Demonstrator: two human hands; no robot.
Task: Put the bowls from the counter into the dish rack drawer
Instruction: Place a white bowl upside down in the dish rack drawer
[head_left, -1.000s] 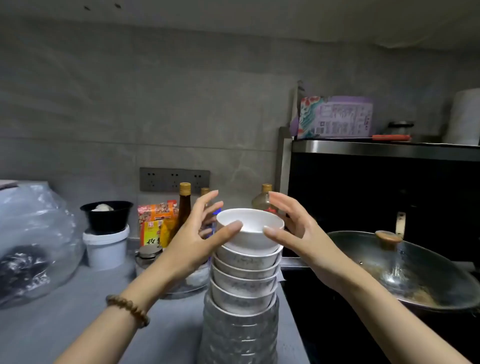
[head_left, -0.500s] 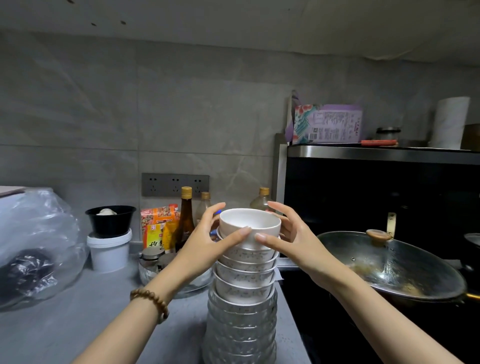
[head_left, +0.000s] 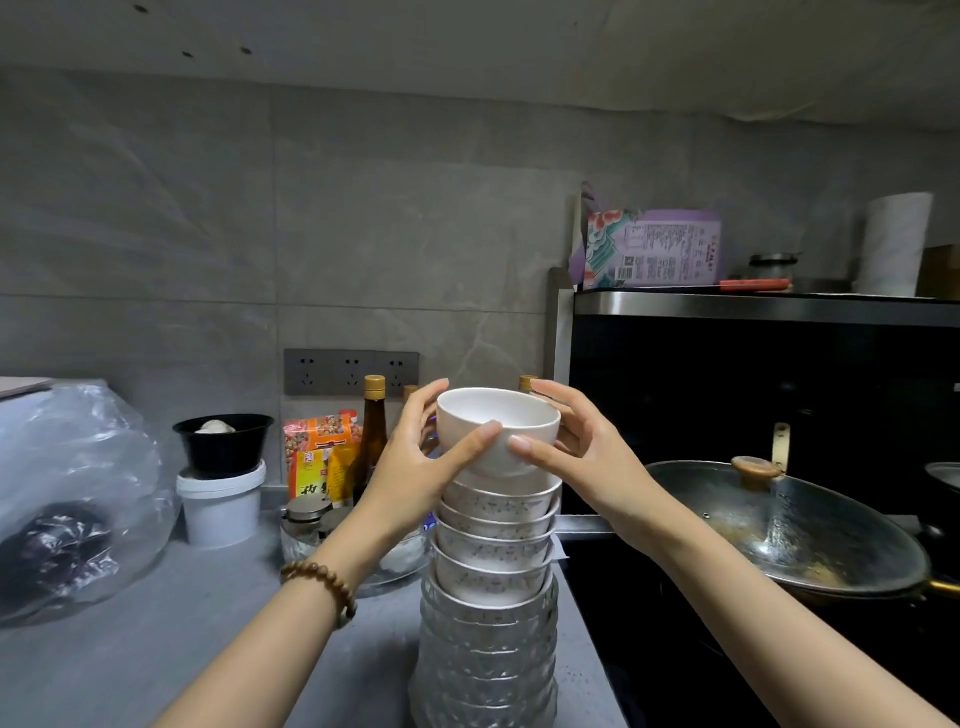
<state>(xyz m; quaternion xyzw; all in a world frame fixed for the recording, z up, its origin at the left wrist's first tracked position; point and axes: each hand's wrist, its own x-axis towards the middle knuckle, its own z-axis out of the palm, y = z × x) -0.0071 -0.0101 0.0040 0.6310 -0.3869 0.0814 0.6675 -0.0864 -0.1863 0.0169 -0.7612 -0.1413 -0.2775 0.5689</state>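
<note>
On the counter (head_left: 156, 649), close by, stands a tall stack (head_left: 488, 649) of bowls. Both hands hold the white top bowl (head_left: 498, 431). The left hand (head_left: 415, 467) curls round its left side and the right hand (head_left: 587, 457) round its right side, thumbs in front. I cannot tell if it touches the stack. Behind are a bottle (head_left: 373, 436) and, to the right, a wok (head_left: 789, 530).

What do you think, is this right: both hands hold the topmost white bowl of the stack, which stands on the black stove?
No. The head view shows the stack of bowls on the grey counter. Left hand and right hand do hold the white bowl.
</note>
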